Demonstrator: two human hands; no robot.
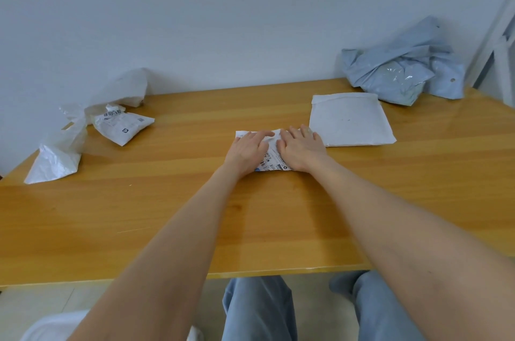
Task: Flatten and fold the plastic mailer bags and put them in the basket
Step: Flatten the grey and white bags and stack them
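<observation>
A small white mailer bag (272,159) with a printed shipping label lies on the wooden table (167,215) at its middle. My left hand (248,150) and my right hand (302,148) both press flat on it with straight fingers, side by side, and cover most of it. A flattened white mailer (349,120) lies just right of my right hand. Crumpled white mailers (122,124) lie at the far left. A heap of crumpled pale blue mailers (401,67) sits at the far right against the wall.
A white bag (54,159) stands near the table's left edge. Another crumpled white bag (131,87) leans on the wall behind the left pile. A white object (53,325) shows on the floor at lower left, below the table's front edge.
</observation>
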